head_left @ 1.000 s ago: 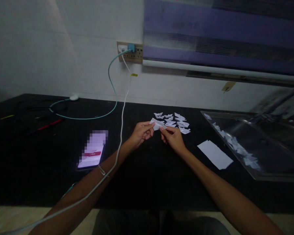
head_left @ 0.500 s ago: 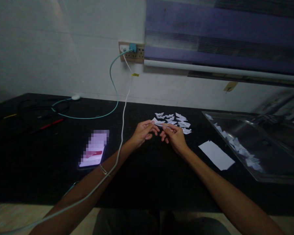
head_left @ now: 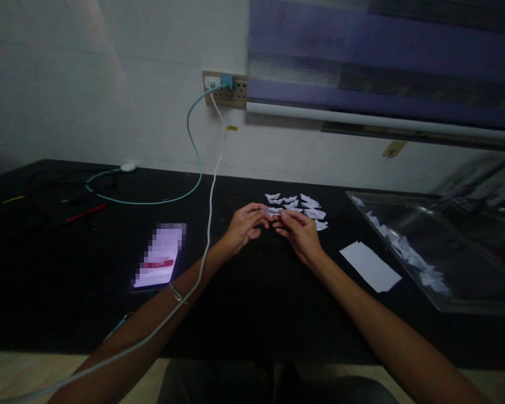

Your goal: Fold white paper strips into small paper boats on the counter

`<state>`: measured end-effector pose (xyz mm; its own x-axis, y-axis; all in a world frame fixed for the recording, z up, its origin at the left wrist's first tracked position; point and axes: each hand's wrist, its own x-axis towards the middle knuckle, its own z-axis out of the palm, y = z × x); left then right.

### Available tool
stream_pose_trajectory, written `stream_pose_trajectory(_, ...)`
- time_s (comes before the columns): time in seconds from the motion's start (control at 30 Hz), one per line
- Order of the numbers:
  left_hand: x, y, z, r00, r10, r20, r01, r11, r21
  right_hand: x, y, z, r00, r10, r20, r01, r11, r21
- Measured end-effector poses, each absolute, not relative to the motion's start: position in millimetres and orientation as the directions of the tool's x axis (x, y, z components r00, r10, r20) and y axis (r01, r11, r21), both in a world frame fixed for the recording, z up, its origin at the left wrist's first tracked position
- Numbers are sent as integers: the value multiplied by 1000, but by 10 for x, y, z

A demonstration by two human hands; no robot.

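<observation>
Both hands meet over the black counter (head_left: 252, 303). My left hand (head_left: 244, 225) and my right hand (head_left: 299, 231) pinch a small folded piece of white paper (head_left: 273, 212) between their fingertips; most of it is hidden by the fingers. Just behind them lie several small folded paper boats (head_left: 309, 210) in a cluster. A flat white paper sheet (head_left: 370, 266) rests to the right of my right hand.
A lit phone (head_left: 160, 255) lies left of my left arm. A white cable (head_left: 212, 185) and a teal cable (head_left: 189, 146) run from the wall socket (head_left: 225, 90). A steel sink (head_left: 454, 224) at the right holds paper scraps (head_left: 408, 255). Pens and wires lie at far left.
The hands have lowered a little toward the counter and closed in on the folded paper, which now shows less between the fingers.
</observation>
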<state>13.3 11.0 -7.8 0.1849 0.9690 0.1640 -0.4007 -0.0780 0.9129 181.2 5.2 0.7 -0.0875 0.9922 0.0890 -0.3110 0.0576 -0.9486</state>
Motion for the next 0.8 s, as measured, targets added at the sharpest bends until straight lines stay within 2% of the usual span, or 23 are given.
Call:
stream_pose_trajectory(0.43,153,85,-31,61,968,244,-70,-239,968,1806,82,-58,-70,981,180,-221,161,-962)
stream_pose_trajectory(0.63,153,71,-33,60,951,303,-28,-302,953,1814,105,-74,-28,972,233,-145,226,-963)
stream_pose_trajectory(0.8,167,82,-48,31,925,379,14,-380,925,1823,122,-79,-22,965,261,-165,254,-953)
